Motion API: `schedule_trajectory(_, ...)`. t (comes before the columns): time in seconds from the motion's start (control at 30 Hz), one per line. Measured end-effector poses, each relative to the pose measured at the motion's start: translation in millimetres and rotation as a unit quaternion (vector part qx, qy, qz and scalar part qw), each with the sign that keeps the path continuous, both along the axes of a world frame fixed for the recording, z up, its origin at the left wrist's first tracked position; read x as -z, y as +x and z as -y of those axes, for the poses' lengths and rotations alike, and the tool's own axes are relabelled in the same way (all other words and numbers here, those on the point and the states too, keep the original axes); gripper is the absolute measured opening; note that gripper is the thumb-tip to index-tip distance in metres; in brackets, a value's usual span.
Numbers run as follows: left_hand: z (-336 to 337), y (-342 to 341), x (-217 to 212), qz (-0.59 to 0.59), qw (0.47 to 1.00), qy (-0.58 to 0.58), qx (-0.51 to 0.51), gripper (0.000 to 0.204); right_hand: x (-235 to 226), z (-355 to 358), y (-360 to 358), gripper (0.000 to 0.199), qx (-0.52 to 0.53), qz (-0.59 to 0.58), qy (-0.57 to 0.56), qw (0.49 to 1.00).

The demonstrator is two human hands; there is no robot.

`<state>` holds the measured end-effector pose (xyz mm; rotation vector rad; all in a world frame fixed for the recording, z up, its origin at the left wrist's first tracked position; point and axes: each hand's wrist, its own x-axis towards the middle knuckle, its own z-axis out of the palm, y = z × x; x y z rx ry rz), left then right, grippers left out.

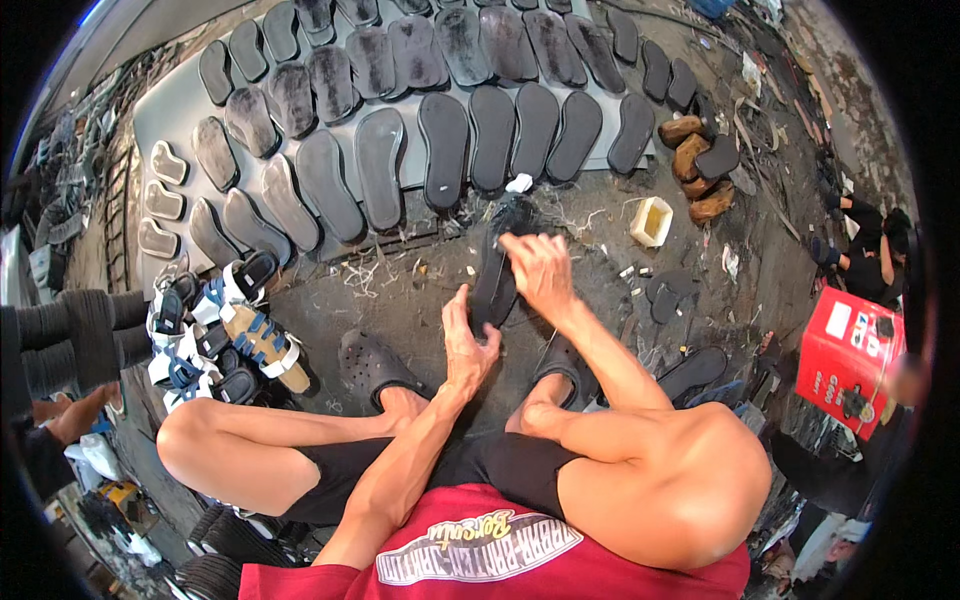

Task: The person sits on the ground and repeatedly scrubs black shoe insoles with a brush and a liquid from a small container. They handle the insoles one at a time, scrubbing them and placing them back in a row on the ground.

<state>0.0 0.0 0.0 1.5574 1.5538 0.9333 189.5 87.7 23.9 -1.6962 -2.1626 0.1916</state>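
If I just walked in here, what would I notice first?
Probably the rows of dark shoe soles laid out on a grey sheet across the top of the floor. Right in the middle, the left hand and right hand hold one black sole between them. At the left lies a pile of finished sandals, and a red box stands at the right.

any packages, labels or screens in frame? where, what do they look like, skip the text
Red cardboard box: right edge, on the floor; boxy, red with white panels and dark product pictures.
Small open box: floor right of the hands, below the sole rows; pale yellow, square.
White tag: at the far end of the held black sole.
No screens.
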Motion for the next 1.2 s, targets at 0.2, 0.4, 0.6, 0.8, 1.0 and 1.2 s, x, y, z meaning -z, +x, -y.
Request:
schedule_trajectory(0.2, -29, -16, 13, 0.146, 0.943, -0.024, -0.299, 0.055, 5, 101, -47, 0.034, -0.085, -0.050, -0.008, 0.995)
schedule_trajectory(0.4, -33, -21, 19, 0.113, 0.947, -0.030, -0.298, 0.056, -59, 48, 10, 0.037, 0.226, -0.380, -0.095, 0.892)
schedule_trajectory(0.6, 1, 20, -8, -0.062, 0.997, -0.026, 0.023, 0.114, -53, 26, 129, 0.064, 0.348, -0.605, -0.075, 0.712)
schedule_trajectory(0.8, -1, 24, 2, -0.106, 0.993, -0.059, -0.011, 0.114, -75, 36, 143, 0.051, 0.389, -0.627, -0.059, 0.673)
schedule_trajectory(1.0, -19, 19, -25, -0.046, 0.988, -0.144, 0.002, 0.088, -60, 45, 145, 0.044, 0.410, -0.628, -0.065, 0.658)
schedule_trajectory(1.2, -36, 3, -28, -0.029, 0.972, -0.233, -0.005, 0.081, -63, 40, 156, 0.051, 0.407, -0.656, -0.053, 0.633)
